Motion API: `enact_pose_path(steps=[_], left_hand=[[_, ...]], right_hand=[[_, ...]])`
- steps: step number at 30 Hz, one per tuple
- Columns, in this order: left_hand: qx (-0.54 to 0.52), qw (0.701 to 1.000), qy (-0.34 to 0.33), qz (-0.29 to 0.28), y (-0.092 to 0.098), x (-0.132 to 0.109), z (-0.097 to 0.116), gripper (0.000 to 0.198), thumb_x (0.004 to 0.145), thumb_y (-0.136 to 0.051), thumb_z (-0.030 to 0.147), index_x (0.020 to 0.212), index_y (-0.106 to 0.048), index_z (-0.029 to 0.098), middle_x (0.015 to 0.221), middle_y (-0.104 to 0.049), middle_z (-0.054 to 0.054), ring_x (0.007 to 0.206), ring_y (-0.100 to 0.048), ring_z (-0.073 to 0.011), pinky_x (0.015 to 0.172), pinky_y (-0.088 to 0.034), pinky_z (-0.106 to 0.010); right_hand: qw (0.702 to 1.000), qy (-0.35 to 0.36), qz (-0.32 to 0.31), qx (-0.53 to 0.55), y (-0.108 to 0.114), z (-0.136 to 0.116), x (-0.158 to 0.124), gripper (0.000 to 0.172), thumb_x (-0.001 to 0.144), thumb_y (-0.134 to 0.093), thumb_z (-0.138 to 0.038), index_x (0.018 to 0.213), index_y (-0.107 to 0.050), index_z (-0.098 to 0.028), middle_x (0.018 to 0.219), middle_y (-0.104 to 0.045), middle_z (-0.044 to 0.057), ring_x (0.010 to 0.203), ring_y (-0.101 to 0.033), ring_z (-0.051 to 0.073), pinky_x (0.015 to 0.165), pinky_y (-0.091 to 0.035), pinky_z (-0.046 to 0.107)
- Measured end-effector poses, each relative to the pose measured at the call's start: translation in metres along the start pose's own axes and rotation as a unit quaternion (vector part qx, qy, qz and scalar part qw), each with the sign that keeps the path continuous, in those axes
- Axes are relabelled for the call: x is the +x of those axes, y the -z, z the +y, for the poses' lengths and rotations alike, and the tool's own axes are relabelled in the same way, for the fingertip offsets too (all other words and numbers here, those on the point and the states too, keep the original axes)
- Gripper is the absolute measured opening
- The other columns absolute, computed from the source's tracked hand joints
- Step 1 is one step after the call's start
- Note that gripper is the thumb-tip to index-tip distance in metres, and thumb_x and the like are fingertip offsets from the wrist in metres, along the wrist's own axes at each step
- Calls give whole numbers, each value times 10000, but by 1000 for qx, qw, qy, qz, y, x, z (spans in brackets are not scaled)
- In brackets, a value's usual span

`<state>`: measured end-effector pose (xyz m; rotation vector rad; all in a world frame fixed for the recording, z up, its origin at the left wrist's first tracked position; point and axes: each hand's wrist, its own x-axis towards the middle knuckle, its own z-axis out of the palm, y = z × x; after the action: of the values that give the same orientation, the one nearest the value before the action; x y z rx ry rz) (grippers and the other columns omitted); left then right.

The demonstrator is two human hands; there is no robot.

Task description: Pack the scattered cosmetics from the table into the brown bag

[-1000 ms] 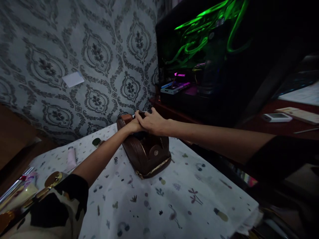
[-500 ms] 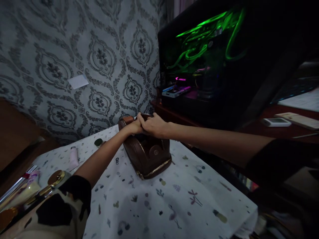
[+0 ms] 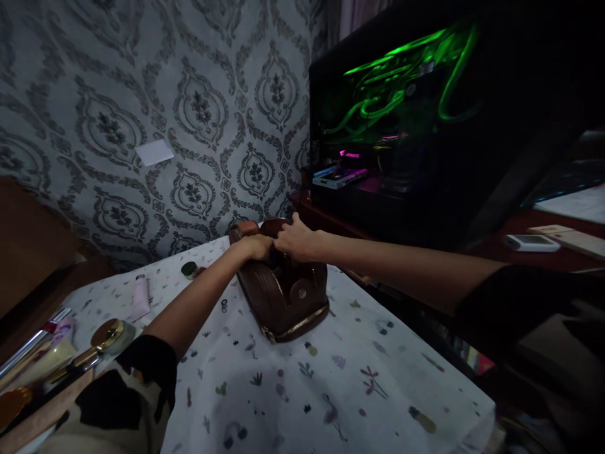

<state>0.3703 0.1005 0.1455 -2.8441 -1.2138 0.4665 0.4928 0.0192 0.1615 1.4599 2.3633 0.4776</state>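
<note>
1. The left hand (image 3: pixel 258 246) and the right hand (image 3: pixel 295 239) meet knuckle to knuckle on top of a brown bag (image 3: pixel 289 297), and both are curled tight on its upper edge.
2. Which part of the top the fingers pinch cannot be told, as they hide it.
3. The bag stands upright under the grip on a white printed tablecloth (image 3: pixel 340 378). Its gold zip runs along the bottom, below the hands and towards the person.
4. Just left of the grip and a little lower, a small dark round pot (image 3: pixel 189 269) lies on the cloth.
5. Further left of it lies a pink tube (image 3: pixel 140 297).
6. Well to the left and nearer the person sits a gold-lidded jar (image 3: pixel 109 333), among other long tubes.
7. Beyond the grip and to its right stands a computer case (image 3: pixel 401 120), glowing green inside.
8. Far right of the hands, a white handset (image 3: pixel 532 242) rests on a dark wooden desk (image 3: pixel 558 261).
</note>
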Motion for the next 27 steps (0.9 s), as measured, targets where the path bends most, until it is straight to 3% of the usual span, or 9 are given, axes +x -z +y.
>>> enact_pose_path(steps=[4, 11, 16, 19, 22, 25, 27], left_hand=[[16, 999, 21, -41, -7, -4, 9, 450, 771, -715, 349, 1191, -703, 187, 1279, -700, -163, 1139, -684, -327, 903, -549, -356], [16, 999, 26, -30, -18, -5, 10, 662, 817, -696, 417, 1421, -516, 213, 1401, -615, -178, 1261, -615, -325, 961, -524, -380], [7, 999, 22, -29, -22, -6, 9, 628, 830, -682, 448, 1405, -532, 242, 1438, -587, -163, 1255, -617, -331, 963, -520, -385], [7, 999, 27, -34, -22, -7, 9, 611, 841, -676, 452, 1392, -538, 226, 1459, -565, -167, 1264, -608, -347, 969, -516, -411], [6, 999, 31, -32, -21, -9, 11, 713, 817, -708, 505, 1417, -510, 174, 1483, -528, -207, 1278, -592, -374, 994, -503, -451], [8, 999, 32, -20, -19, -11, 15, 785, 804, -715, 577, 1436, -494, 168, 1505, -502, -211, 1307, -571, -372, 1020, -493, -439], [13, 999, 33, -11, -17, -14, 19, 756, 812, -706, 594, 1410, -529, 167, 1470, -539, -211, 1300, -578, -368, 1026, -492, -423]], right_hand=[[1000, -3, -10, -11, -3, -1, 9, 305, 855, -566, -110, 1114, -717, -165, 1161, -725, 170, 1132, -624, 338, 993, -328, 636], [1000, -3, -18, -17, -4, -2, 14, 356, 866, -560, -151, 1196, -690, -186, 1172, -721, 165, 1115, -639, 314, 991, -335, 584], [1000, 5, -20, -10, -8, -3, 12, 543, 875, -561, -159, 1417, -529, -182, 1161, -724, 168, 1127, -641, 313, 974, -339, 550], [999, 7, -31, -3, -7, 0, 12, 480, 872, -573, -150, 1352, -579, -165, 1120, -733, 163, 1115, -655, 306, 978, -339, 527], [999, 14, -44, 9, 1, 5, 11, 372, 854, -607, -141, 1222, -663, -158, 1104, -729, 150, 1114, -651, 294, 958, -383, 486], [998, 32, -50, 23, 12, 12, 5, 384, 800, -696, -188, 1184, -679, -175, 1199, -682, 130, 1142, -620, 280, 918, -442, 417], [999, 38, -22, 30, 16, 15, -2, 413, 805, -701, -225, 1212, -662, -174, 1308, -604, 146, 1196, -574, 285, 920, -461, 400]])
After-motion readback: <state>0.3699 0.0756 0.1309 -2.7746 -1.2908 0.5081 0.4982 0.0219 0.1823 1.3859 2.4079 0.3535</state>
